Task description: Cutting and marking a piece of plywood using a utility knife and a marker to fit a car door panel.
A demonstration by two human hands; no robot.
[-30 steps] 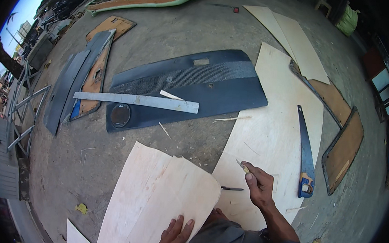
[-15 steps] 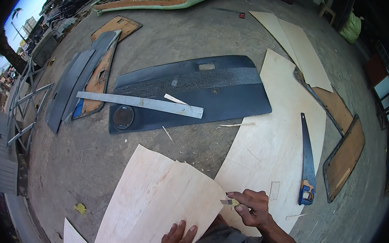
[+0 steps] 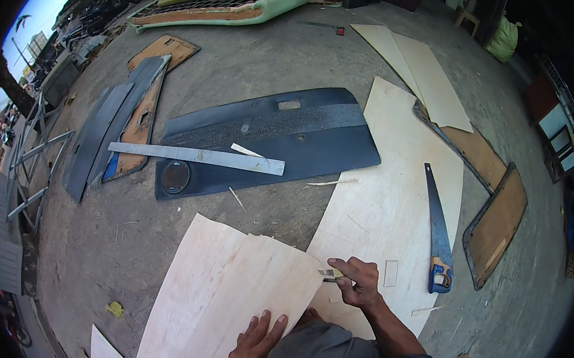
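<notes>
A thin pale plywood sheet [image 3: 213, 287] lies in front of me, its right side close to my lap. My left hand [image 3: 255, 344] rests flat on its lower right part, fingers spread. In my right hand [image 3: 358, 284] is a utility knife [image 3: 336, 273] with a yellowish handle. Its blade points left and meets the sheet's right edge near the upper right corner. Whether the blade is cutting in or only touching the edge, I cannot tell.
A larger plywood sheet [image 3: 371, 218] bears a handsaw [image 3: 437, 223]. Beyond lies a dark door panel [image 3: 270, 128] with a metal strip [image 3: 195, 156] across it. Old brown panels [image 3: 495, 225] lie right, others [image 3: 97, 136] left. A green-edged cushioned seat [image 3: 245, 13] stands at the back.
The whole view has shifted slightly, so the floor items appear farther left. My right hand keeps the knife at the sheet's edge, and my left hand stays on the sheet.
</notes>
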